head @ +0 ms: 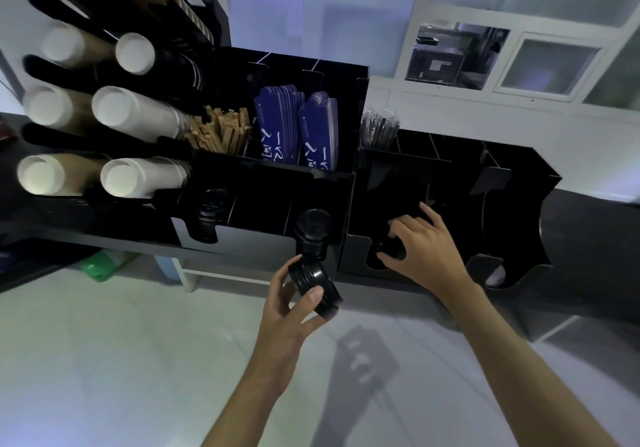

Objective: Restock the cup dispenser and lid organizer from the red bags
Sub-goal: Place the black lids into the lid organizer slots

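Landmark: lid organizer (349, 183), black, compartmented, on the counter.

Left hand (294, 308) in front of and below the organizer's centre slot; thumb and fingers curled round a short stack of black lids (313, 282), held tilted.

Right hand (420, 249) at the front cut-out of the slot just right of centre; fingers bent onto black lids (391, 251) there. Firm grip or mere touch: cannot tell.

More lids (313, 230) stand stacked in the centre slot, just above the held stack.

Cup dispenser (104, 107) left of the organizer, tubes showing white cup bottoms.

Stir sticks (221, 131) and blue sleeves (298, 131) fill the organizer's upper rear bins.
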